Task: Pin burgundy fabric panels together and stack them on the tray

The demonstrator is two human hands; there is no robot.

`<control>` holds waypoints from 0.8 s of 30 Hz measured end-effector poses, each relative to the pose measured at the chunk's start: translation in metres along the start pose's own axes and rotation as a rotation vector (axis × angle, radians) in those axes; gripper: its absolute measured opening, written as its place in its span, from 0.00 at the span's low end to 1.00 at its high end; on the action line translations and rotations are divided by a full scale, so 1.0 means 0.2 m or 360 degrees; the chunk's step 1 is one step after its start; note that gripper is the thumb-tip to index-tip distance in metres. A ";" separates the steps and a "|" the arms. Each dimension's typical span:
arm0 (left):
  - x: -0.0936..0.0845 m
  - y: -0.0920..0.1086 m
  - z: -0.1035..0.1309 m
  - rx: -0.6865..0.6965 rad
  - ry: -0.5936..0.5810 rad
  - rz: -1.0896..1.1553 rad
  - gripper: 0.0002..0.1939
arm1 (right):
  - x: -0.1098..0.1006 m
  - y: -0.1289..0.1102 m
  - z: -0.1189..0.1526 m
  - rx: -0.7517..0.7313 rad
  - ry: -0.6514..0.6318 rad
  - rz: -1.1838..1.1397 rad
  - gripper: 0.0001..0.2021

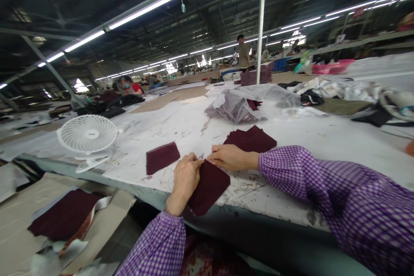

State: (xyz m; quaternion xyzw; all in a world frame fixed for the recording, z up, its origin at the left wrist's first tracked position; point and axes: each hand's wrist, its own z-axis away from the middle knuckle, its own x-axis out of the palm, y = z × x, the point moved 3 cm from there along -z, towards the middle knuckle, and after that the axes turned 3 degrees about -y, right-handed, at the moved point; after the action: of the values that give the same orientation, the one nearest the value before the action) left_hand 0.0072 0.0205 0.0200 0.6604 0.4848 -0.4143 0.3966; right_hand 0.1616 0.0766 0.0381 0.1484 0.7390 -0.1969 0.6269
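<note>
A dark maroon fabric piece (210, 187) lies at the table's front edge, its near corner hanging slightly over. My left hand (187, 177) grips its upper left edge, thumb and fingers pinched together. At the same top corner, my right hand (229, 156) is closed in a pinch, its fingertips on or beside the cloth; what exactly they hold is too small to make out. Just beyond my right hand lies a loose stack of maroon fabric pieces (250, 139). To the left of my left hand, a flat maroon fabric piece (162, 157) rests on the table.
A white fan (89, 136) stands at the table's left edge. Farther back on the white table (136, 138) sits a clear plastic bag (233, 105). More maroon cloth (66, 214) lies on cardboard at lower left. A pink basin (333, 67) and two people are in the background.
</note>
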 end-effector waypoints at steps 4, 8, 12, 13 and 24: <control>0.01 0.00 0.00 0.0000 0.0000 0.0007 0.17 | -0.01 -0.03 -0.01 -0.0065 0.0181 -0.0012 0.16; 0.00 0.01 -0.01 -0.0007 0.0005 0.0043 0.17 | 0.04 -0.05 -0.04 -0.0218 0.0196 0.0073 0.15; -0.01 -0.03 0.00 -0.0033 -0.0038 0.0170 0.14 | 0.08 -0.04 -0.05 -0.0198 0.0171 0.0107 0.16; -0.02 -0.06 0.01 -0.0047 -0.0043 0.0226 0.14 | 0.07 -0.03 -0.06 -0.0193 0.0159 0.0097 0.17; -0.07 -0.20 0.22 -0.0034 0.0204 0.0384 0.13 | 0.03 -0.05 -0.05 -0.0197 -0.0046 0.0189 0.23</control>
State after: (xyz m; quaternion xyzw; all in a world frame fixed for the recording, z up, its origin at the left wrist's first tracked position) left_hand -0.0421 -0.0165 0.0131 0.7348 0.4306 -0.3153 0.4186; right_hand 0.1470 0.0725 0.0357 0.1499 0.7306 -0.1154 0.6561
